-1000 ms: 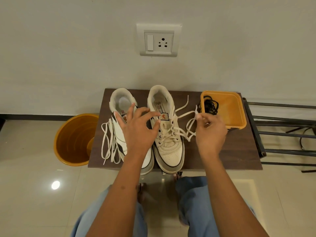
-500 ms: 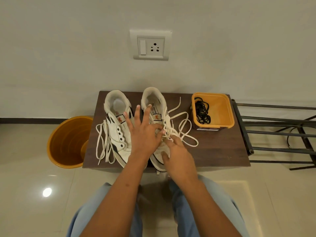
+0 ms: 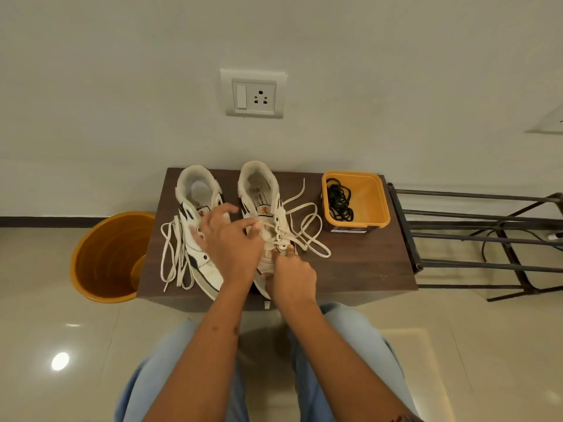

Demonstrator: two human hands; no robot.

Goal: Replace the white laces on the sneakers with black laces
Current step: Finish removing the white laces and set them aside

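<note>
One sneaker done: the left sneaker [image 3: 198,226] is standing with bare eyelets, and its pulled-out white lace [image 3: 175,254] is lying loose on the table [image 3: 365,263] just beside it.
Right sneaker: the right sneaker [image 3: 265,208] is still carrying its threaded white lace [image 3: 304,229] through the lower eyelets, with the freed ends looping over the table on its right side.
Black laces: the black laces [image 3: 339,201] are sitting coiled in the orange tub [image 3: 376,202] near the right sneaker, untouched by the look of it.
Left to do: by my judgement, the unlacing is roughly three-quarters finished and none of the black lacing is begun.
Left hand: the left hand [image 3: 231,239] is resting over both sneakers, fingers curled at the right sneaker's tongue; whether it is pinching lace I cannot tell.
Right hand: the right hand [image 3: 292,275] is pinching the lace at a lower eyelet.
Change: half a second earlier the left fingers were splayed flat; now they are curling in, and the right hand is sitting slightly further toward the sneaker's right edge.
Bucket: an orange bucket [image 3: 106,257] is standing on the floor at the table's left.
</note>
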